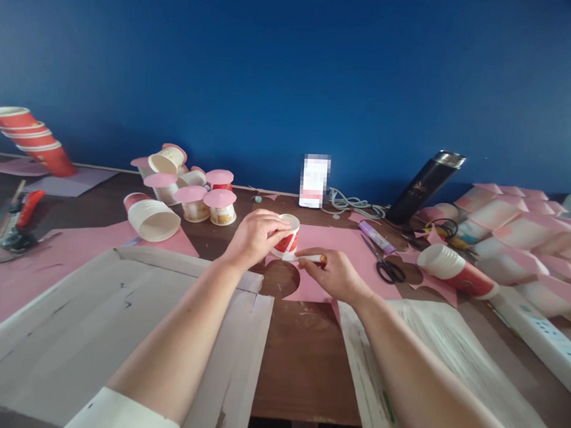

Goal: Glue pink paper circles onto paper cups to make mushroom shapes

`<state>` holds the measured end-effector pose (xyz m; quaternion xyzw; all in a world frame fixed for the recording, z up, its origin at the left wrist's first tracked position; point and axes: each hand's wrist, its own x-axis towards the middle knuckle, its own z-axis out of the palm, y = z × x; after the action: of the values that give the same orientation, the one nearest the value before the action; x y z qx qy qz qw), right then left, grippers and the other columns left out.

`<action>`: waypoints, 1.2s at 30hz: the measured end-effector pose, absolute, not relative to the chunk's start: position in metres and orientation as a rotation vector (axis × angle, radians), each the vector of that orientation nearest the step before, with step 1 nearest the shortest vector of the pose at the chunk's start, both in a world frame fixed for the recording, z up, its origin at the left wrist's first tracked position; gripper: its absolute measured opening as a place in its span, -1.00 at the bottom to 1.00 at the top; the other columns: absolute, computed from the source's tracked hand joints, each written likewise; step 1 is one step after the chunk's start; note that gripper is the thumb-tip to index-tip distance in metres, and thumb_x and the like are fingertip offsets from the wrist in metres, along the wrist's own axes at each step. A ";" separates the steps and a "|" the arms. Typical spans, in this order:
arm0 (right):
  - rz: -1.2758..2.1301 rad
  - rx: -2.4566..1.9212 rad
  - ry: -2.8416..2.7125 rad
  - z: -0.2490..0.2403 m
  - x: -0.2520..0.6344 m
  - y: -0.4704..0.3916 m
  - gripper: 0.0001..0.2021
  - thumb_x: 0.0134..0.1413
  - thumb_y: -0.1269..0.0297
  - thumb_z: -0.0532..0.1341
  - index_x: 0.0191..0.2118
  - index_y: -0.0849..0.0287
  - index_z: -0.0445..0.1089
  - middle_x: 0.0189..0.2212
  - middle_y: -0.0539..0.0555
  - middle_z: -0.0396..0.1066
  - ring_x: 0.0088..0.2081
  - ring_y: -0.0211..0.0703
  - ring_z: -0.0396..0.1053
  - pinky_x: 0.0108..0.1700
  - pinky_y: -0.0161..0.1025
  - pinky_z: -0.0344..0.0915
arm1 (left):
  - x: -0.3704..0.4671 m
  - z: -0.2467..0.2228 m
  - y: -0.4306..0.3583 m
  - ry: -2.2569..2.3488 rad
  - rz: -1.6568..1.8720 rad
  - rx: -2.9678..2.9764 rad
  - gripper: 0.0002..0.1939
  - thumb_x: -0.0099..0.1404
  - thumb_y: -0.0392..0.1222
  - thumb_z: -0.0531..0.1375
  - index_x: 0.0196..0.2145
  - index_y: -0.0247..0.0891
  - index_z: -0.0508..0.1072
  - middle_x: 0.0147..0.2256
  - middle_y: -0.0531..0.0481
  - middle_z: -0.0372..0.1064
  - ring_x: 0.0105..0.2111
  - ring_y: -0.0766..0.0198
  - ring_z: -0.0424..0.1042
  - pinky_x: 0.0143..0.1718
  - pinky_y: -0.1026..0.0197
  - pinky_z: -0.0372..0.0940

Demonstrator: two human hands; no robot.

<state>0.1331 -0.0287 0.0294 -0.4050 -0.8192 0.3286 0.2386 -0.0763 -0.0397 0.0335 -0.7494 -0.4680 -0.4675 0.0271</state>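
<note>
A red-and-white paper cup (pixel 292 243) stands on a sheet of pink paper (pixel 350 242). My left hand (pixel 259 235) is closed on the cup's left side, with the fingers over its upper rim. In my right hand (pixel 334 273) is a slim white pen-like tool (pixel 316 258) with an orange part. Its tip points left and lies at the foot of the cup; whether it is a pen or a knife I cannot tell. A round hole in the pink paper shows brown table (pixel 282 278) just in front of the cup.
Pink-topped cups (pixel 221 205) stand at the back left, near a lying cup (pixel 153 218). A lit phone (pixel 314 180) leans on the wall. To the right are scissors (pixel 390 269), a purple glue stick (pixel 376 237), stacked cups (pixel 458 272), a black flask (pixel 423 188) and a power strip (pixel 538 329).
</note>
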 end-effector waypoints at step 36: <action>1.067 -1.309 -2.024 0.027 0.152 -0.002 -0.60 0.00 -0.03 0.17 -0.39 0.22 0.55 -0.48 0.06 0.51 -0.44 -0.19 0.35 -0.40 -0.31 0.20 | -0.077 0.031 -0.039 -1.451 -1.399 -2.324 -0.85 0.22 -0.15 0.23 -0.25 -0.11 0.56 -0.27 0.02 0.55 -0.16 0.19 0.46 -0.08 0.06 0.37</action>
<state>0.1515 -0.0022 0.0270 -0.4806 -0.7435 0.3919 0.2501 -0.0773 -0.0391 0.0314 -0.7551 -0.4713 -0.4545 0.0328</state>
